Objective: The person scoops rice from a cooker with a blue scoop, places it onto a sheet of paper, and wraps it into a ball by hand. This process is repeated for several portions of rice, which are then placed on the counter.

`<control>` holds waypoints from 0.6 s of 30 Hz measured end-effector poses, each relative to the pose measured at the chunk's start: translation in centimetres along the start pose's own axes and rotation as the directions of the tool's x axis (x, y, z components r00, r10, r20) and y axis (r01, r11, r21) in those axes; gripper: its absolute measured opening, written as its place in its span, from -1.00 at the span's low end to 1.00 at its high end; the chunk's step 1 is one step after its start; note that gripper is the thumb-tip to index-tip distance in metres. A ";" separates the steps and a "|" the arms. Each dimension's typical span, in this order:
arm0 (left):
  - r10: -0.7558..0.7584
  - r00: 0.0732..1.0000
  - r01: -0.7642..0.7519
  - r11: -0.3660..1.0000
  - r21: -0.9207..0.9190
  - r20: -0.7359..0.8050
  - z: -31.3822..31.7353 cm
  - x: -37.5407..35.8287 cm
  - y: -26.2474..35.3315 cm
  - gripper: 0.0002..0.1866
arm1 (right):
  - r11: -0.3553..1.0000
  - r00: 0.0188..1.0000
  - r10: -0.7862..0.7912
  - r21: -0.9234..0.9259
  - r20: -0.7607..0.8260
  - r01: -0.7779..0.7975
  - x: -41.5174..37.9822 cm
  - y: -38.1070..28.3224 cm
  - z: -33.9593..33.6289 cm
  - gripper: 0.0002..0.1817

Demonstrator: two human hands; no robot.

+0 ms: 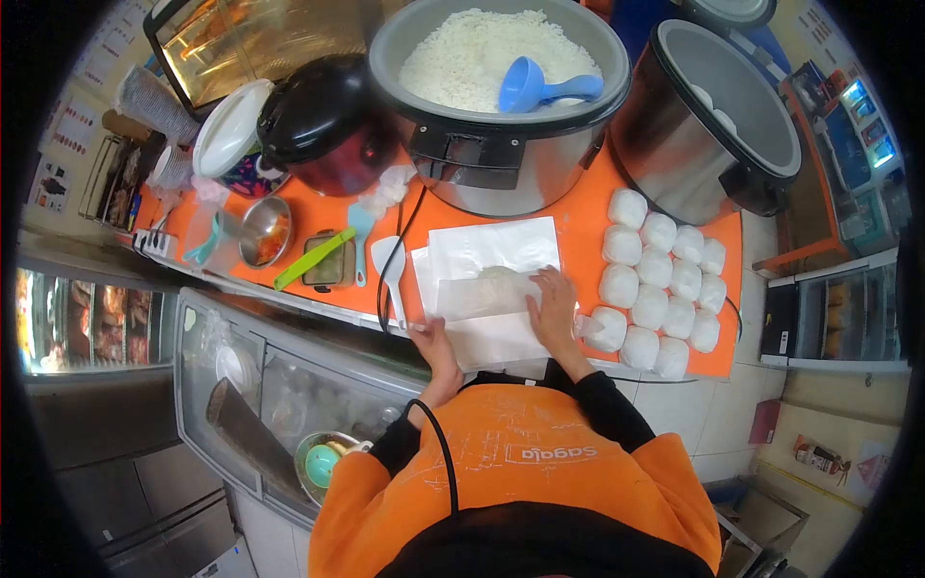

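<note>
White paper sheets (493,243) lie on the orange table in front of me. A small mound of rice (498,274) shows at the upper edge of a folded-over sheet (482,298). My right hand (553,316) rests on the right side of this sheet, fingers spread near the mound. At the lower left edge of the paper, my left hand (436,353) has its fingers pressed together on the edge. To the right, several white wrapped rice portions (654,267) stand in rows. A white spatula (389,273) lies left of the paper.
A large cooker of rice (501,58) with a blue scoop (545,87) stands behind the paper. Another open cooker (708,116) is at the back right. Green tongs (314,258), a metal bowl (267,231) and a black cable (403,252) are on the left.
</note>
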State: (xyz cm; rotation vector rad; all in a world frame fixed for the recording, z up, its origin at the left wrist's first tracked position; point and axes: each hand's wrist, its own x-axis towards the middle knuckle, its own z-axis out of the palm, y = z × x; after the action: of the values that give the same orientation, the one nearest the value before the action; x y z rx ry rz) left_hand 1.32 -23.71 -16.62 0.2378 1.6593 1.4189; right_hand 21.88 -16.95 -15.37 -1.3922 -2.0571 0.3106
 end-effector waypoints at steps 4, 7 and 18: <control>-0.549 0.822 0.546 0.689 -0.476 0.149 3.2 0.0 0.2 -0.58 | 0.980 0.983 0.097 0.160 0.156 -0.122 1.2 -0.8 2.5 -0.42; -0.152 0.965 0.104 0.970 -0.221 -0.213 4.2 2.7 -0.7 -0.61 | 0.987 0.978 0.127 0.075 0.164 -0.141 0.5 -0.4 3.5 -0.43; 0.082 0.864 -0.289 0.889 0.356 0.497 2.2 11.7 2.9 -0.78 | 0.980 0.957 0.129 -0.181 0.260 -0.083 7.5 2.0 3.4 -0.41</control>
State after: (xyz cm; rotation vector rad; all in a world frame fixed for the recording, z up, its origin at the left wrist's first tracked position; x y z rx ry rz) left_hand -4.91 -13.63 -19.83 0.9462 1.5312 1.0070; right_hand 19.49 -8.90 -16.29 -1.6441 -2.2774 0.3992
